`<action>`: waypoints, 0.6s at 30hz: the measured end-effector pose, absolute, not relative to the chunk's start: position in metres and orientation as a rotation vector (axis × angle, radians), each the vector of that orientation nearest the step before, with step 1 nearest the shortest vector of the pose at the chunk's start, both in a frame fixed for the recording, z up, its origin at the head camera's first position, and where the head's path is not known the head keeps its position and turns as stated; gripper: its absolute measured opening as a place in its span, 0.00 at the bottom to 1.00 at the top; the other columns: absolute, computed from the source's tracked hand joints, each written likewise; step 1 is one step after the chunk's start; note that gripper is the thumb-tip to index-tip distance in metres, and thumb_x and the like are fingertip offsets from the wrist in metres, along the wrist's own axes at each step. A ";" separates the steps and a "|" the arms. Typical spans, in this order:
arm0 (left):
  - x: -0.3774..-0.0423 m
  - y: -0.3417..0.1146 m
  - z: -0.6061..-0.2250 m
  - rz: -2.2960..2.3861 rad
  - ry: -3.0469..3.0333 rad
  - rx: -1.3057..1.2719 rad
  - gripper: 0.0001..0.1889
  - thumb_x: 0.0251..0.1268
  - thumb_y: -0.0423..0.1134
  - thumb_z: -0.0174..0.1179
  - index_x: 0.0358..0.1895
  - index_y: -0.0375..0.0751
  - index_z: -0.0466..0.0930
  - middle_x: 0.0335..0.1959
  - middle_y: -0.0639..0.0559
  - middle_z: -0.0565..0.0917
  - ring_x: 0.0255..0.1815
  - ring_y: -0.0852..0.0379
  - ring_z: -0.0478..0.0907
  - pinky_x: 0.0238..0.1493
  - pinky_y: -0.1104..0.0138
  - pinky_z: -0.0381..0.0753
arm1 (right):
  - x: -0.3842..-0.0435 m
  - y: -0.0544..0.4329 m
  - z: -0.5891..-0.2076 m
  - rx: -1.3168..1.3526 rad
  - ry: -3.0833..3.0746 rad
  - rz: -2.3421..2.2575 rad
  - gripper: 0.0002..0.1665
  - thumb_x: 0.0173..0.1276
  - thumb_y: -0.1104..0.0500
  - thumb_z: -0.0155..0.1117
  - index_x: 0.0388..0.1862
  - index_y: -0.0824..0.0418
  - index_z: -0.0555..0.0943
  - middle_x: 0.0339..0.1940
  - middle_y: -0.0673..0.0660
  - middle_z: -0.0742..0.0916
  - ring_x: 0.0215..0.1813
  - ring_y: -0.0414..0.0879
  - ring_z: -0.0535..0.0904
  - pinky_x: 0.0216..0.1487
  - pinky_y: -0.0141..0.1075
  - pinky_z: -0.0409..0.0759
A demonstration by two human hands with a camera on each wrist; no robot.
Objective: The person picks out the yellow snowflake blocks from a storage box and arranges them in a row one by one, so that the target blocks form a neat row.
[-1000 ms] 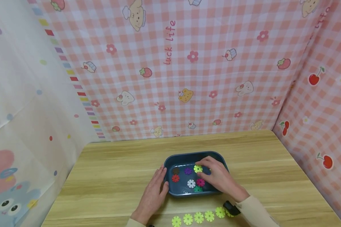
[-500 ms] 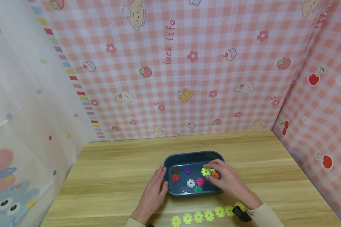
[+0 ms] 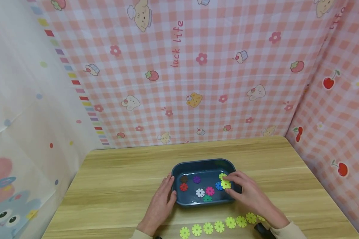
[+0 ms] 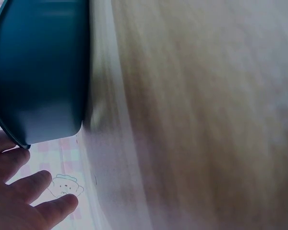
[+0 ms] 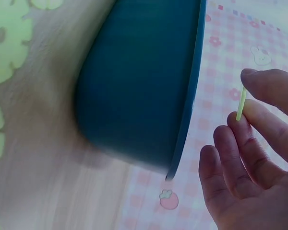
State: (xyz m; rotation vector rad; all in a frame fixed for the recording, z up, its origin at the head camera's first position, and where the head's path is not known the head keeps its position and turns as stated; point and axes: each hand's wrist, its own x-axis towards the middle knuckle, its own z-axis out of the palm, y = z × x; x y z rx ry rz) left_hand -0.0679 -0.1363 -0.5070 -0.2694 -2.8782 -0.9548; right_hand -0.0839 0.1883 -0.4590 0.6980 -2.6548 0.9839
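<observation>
My right hand (image 3: 252, 196) pinches a yellow-green notched disc (image 3: 226, 184) between thumb and fingers, over the right end of the dark blue tray (image 3: 194, 164). Edge-on, that disc shows as a thin strip in the right wrist view, above the tray's rim. With fingers extended, my left hand (image 3: 158, 207) touches the tray's left side. Inside the tray lie a second yellow-green disc (image 3: 222, 176) and a blue disc (image 3: 218, 186), partly covered by the held one. Brown, purple (image 3: 196, 179), red (image 3: 183, 187), white (image 3: 200, 193), pink and green discs lie there too.
A row of several yellow-green discs (image 3: 208, 228) lies on the wooden table (image 3: 122, 186) in front of the tray, its right end partly hidden by my right wrist. Patterned cloth (image 3: 179, 83) hangs behind the table and along both sides.
My right hand has moved rightward inside the tray with the yellow-green disc. The orange disc, seen half a second ago, is now hidden. My left hand stays at the tray's side.
</observation>
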 end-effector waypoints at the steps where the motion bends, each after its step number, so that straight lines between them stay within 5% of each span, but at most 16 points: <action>1: -0.068 -0.136 -0.507 -0.957 -2.875 -0.271 0.29 0.81 0.44 0.53 0.78 0.37 0.66 0.82 0.47 0.61 0.82 0.42 0.58 0.77 0.47 0.62 | -0.083 0.190 -0.459 0.689 -2.662 0.984 0.20 0.61 0.63 0.79 0.53 0.58 0.89 0.48 0.47 0.84 0.46 0.49 0.83 0.48 0.46 0.86; 18: -0.068 -0.137 -0.509 -0.940 -2.868 -0.283 0.28 0.81 0.43 0.53 0.78 0.36 0.66 0.82 0.47 0.61 0.81 0.42 0.58 0.77 0.48 0.62 | -0.066 0.219 -0.465 0.649 -2.640 0.977 0.23 0.59 0.66 0.80 0.54 0.54 0.89 0.51 0.46 0.84 0.47 0.45 0.83 0.45 0.42 0.87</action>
